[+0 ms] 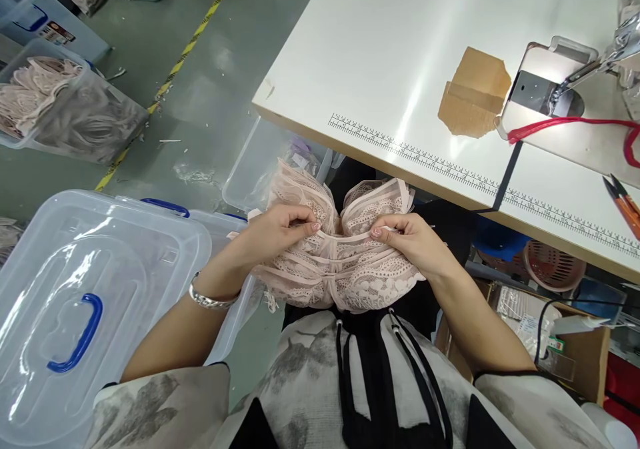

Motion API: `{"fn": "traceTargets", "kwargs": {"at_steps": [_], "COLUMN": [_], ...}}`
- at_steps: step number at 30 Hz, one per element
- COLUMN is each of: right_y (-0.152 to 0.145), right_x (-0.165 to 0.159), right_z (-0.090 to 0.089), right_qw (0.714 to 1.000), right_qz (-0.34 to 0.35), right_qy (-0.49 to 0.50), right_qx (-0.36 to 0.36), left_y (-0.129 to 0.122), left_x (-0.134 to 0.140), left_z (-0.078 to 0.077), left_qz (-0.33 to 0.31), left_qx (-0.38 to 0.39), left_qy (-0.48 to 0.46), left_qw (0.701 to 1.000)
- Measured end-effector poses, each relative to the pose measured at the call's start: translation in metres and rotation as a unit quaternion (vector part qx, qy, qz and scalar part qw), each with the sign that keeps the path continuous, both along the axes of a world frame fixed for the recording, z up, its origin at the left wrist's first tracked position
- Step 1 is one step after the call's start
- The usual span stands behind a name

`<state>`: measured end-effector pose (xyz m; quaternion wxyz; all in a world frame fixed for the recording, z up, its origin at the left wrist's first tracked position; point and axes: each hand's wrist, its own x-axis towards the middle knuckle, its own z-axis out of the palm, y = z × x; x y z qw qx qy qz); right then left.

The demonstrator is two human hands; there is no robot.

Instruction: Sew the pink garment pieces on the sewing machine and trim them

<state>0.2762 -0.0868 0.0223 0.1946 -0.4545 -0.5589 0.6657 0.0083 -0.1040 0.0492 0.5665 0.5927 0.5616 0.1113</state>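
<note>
Several pale pink lace bras (330, 269) lie stacked in my lap, their cups nested together. My left hand (293, 229) pinches the edge of the top bra between thumb and forefinger, left of its middle. On the other side, my right hand (407, 239) pinches the same edge in the same way. The narrow band between the two hands is stretched nearly straight. Under my hands, the lower bras show as layered lace edges.
A white sewing table (395, 55) is ahead, bearing a cardboard piece (475, 92), sewing machine (555, 95), red strip (575, 122) and snips (625, 205). A lidded plastic box (125, 262) stands left, a bin of pink pieces (110, 115) beyond it. An open carton (580, 342) is at right.
</note>
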Motion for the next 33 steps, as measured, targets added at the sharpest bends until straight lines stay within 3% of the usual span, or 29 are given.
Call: {"fn": "traceTargets", "kwargs": {"at_steps": [9, 20, 25, 30, 33], "right_y": [0.001, 0.002, -0.004, -0.013, -0.016], "right_x": [0.0, 0.0, -0.006, -0.013, -0.014], "right_z": [-0.002, -0.005, 0.007, 0.02, 0.023], "right_qw": [1.0, 1.0, 0.989, 0.948, 0.919], "right_qz": [-0.008, -0.013, 0.025, 0.075, 0.148], "right_qy": [0.004, -0.021, -0.078, -0.148, -0.178], "right_qx": [0.002, 0.008, 0.123, 0.271, 0.319], "left_y": [-0.001, -0.001, 0.0, -0.004, -0.01], "left_x": [-0.001, -0.001, 0.002, 0.009, 0.016], "left_z": [0.001, 0.002, -0.003, -0.009, -0.01], "left_qz": [0.027, 0.009, -0.015, -0.046, -0.086], "left_qx": [0.001, 0.01, 0.105, 0.191, 0.249], "left_qy": [-0.019, 0.018, 0.168, 0.303, 0.334], "left_qw": [0.999, 1.0, 0.98, 0.933, 0.905]}}
